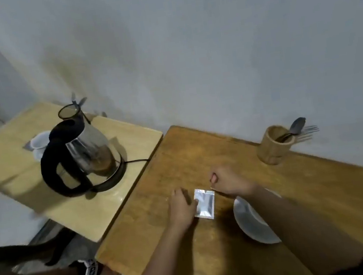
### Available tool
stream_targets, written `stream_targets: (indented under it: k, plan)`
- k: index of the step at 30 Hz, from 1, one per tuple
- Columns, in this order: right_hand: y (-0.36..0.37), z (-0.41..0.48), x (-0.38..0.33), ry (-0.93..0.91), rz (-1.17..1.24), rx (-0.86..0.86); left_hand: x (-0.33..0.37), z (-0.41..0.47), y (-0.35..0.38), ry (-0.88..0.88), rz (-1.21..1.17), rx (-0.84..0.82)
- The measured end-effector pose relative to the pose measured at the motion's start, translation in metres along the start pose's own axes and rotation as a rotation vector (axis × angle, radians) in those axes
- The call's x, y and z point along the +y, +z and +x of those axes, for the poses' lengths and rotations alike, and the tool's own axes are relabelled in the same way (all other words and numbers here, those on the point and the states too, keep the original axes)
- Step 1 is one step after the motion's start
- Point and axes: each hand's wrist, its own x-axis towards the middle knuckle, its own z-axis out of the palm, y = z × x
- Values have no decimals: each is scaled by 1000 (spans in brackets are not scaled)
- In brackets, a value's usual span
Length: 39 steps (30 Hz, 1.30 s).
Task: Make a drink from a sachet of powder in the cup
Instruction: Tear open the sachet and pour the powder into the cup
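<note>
The sachet lies flat on the darker bench, silver and rectangular, with its long axis running away from us and tilted slightly to the right at the far end. Our left hand rests on the bench just to its left, fingers loosely open and flat, with the fingertips touching the sachet's left edge; it pins or steadies the packet and does not grip it. Our right hand sits just beyond the sachet's far right corner, curled into a loose fist. Something thin and pale seems to show beneath it by that corner, but it is too blurred to say whether the hand pinches it or holds nothing.

So the sachet lies between the two hands, the left one in contact along the long side and the right one nearest the far short edge. We judge that the coming move turns on that short edge: the left holds the body down or lifts it, and the right takes the top strip to tear across the short axis.

The cup stands well apart, on the lighter bench to the left, behind the kettle, which sits on its base with its lid up. A white plate lies under our right forearm. A wooden holder with cutlery stands by the wall. Once opened, the sachet will have to travel left past the kettle to reach the cup.
</note>
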Motion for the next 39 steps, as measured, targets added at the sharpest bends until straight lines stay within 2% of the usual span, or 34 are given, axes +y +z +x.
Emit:
stream_targets:
  k: [3, 7, 11, 16, 19, 21, 23, 25, 31, 34, 39]
  plan:
    - [12, 9, 0, 43, -58, -104, -9, -2, 12, -33, 35, -18]
    - [24, 23, 5, 27, -175, -163, -16, 1, 27, -51, 34, -36]
    - [29, 29, 6, 9, -263, -179, -19, 11, 33, -62, 23, -61]
    - [32, 31, 9, 27, -246, -191, -18, 16, 32, -37, 44, -116]
    - [24, 27, 4, 8, -186, -191, -19, 20, 24, 8, -31, -131]
    - [13, 21, -5, -15, -178, -196, -17, 21, 15, 20, -190, -149]
    - [-2, 11, -14, -54, -147, -175, -9, 22, 4, 21, -366, -181]
    - [-20, -1, -22, -80, -108, -131, 4, 23, -9, 71, -438, -197]
    - [-80, -26, -56, -194, -85, 102, 61, 24, -51, 290, -459, -325]
    - [-106, -42, -66, -203, -102, 169, 89, 25, -65, 384, -460, -315]
    - [-132, -65, -75, -180, -60, 290, 125, 16, -70, 411, -561, -249]
